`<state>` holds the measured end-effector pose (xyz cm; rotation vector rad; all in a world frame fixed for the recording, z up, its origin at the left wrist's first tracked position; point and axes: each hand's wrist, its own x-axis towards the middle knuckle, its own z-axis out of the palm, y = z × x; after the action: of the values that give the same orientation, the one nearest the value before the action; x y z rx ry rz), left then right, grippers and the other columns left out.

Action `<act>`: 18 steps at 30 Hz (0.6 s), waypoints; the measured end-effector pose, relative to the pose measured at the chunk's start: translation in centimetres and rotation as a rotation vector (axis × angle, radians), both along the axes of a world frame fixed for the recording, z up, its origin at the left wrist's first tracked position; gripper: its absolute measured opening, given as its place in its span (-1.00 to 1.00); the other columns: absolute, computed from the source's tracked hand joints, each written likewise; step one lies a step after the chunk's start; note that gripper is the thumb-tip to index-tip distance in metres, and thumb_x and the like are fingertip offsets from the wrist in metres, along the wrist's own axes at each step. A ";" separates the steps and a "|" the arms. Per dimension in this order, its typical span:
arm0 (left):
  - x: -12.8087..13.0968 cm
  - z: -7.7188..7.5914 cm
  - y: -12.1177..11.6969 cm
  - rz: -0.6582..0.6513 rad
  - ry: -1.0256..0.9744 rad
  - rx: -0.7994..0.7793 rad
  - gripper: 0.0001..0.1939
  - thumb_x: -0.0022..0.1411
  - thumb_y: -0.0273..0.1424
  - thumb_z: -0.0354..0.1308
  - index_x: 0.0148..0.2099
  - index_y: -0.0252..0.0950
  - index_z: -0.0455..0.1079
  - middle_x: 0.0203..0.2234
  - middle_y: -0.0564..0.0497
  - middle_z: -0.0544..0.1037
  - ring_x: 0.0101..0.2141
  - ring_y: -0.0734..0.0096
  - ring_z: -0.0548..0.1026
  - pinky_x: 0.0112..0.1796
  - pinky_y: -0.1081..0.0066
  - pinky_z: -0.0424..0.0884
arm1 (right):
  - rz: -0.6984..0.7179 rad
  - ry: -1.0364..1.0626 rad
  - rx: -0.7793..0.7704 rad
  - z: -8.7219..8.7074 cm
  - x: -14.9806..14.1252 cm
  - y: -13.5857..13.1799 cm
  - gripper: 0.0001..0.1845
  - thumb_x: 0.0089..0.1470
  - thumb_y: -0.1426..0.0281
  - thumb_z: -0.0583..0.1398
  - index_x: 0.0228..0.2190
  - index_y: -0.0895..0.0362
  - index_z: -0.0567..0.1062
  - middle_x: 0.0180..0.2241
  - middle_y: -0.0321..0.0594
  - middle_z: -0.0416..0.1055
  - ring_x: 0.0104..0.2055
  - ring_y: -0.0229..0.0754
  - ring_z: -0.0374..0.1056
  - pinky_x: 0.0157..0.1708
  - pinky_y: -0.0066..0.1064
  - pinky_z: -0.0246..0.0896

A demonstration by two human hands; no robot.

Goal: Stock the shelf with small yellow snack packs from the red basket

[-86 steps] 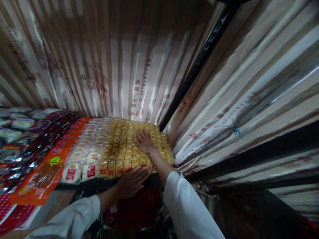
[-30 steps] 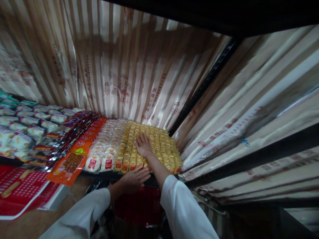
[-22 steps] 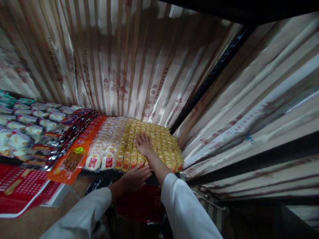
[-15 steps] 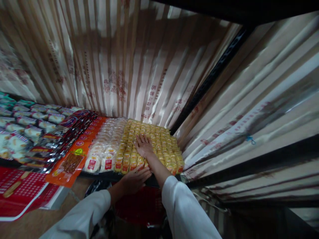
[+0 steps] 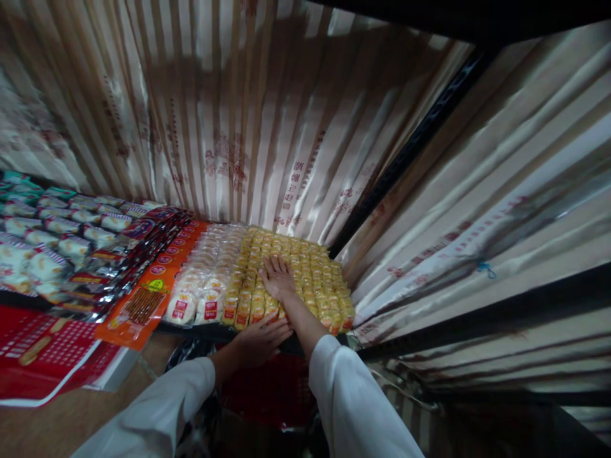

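My right hand (image 5: 277, 280) lies flat, fingers spread, on top of rows of small yellow snack packets (image 5: 310, 273) laid out on a shelf. My left hand (image 5: 260, 340) presses with open fingers against the front ends of the same yellow packets at the shelf's dark front edge (image 5: 210, 331). Both arms wear white sleeves. Left of the yellow rows lie clear packets with white contents and red labels (image 5: 195, 299).
Orange hanging packs (image 5: 143, 305) and dark foil packs (image 5: 119, 254) fill the shelf further left. A red printed carton (image 5: 42, 350) sits at lower left. Long beige wrapped bundles (image 5: 248, 127) stand behind and lean along the right (image 5: 477, 210). A red basket (image 5: 267, 394) is below.
Both hands have stayed on the yellow packets. The camera has shifted slightly, so the shelf sits a little further right and higher in view.
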<state>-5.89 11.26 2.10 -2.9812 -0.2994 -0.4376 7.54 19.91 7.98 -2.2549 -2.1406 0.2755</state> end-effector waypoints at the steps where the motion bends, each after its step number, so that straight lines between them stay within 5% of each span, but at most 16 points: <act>1: 0.0 0.1 0.0 0.004 -0.003 -0.001 -0.50 0.34 -0.28 -0.21 0.26 -0.37 0.02 0.20 -0.05 0.18 0.22 0.32 0.02 0.18 0.22 -0.12 | -0.001 0.005 -0.002 0.0 0.0 0.1 -0.33 0.17 0.00 -0.36 0.24 -0.04 -0.12 0.30 -0.36 -0.31 0.33 -0.18 -0.52 0.22 -0.18 -0.65; 9: 0.0 -0.8 0.0 -0.011 -0.092 0.029 -0.52 0.33 -0.31 -0.18 0.23 -0.37 0.07 0.22 -0.07 0.12 0.25 0.36 -0.07 0.20 0.21 -0.14 | 0.008 0.022 0.092 1.6 0.2 -0.8 -0.38 0.21 0.05 -0.30 0.21 -0.01 0.03 0.30 -0.24 -0.31 0.33 -0.16 -0.52 0.22 -0.14 -0.62; 13: -0.4 -1.0 0.0 -0.048 -0.134 0.011 -0.52 0.32 -0.30 -0.15 0.25 -0.32 0.05 0.18 -0.05 0.22 0.22 0.33 0.01 0.21 0.17 -0.14 | 0.065 -0.003 0.274 2.2 -0.6 -1.8 -0.43 0.23 0.12 -0.21 0.16 0.06 0.16 0.28 -0.17 -0.15 0.33 -0.16 -0.42 0.23 -0.16 -0.58; 18: -2.6 -0.6 0.2 -0.092 -0.143 0.028 -0.53 0.31 -0.29 -0.11 0.23 -0.29 0.10 0.11 -0.05 0.31 0.20 0.31 0.07 0.21 0.16 -0.14 | 0.105 0.012 0.258 1.9 -2.7 -1.8 -0.45 0.23 0.14 -0.18 0.18 0.04 0.11 0.28 -0.19 -0.14 0.32 -0.15 -0.37 0.23 -0.16 -0.49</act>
<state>-8.45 11.49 1.51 -2.9503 -0.1670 -0.6605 4.79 18.16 9.87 -2.0005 -2.1502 0.0118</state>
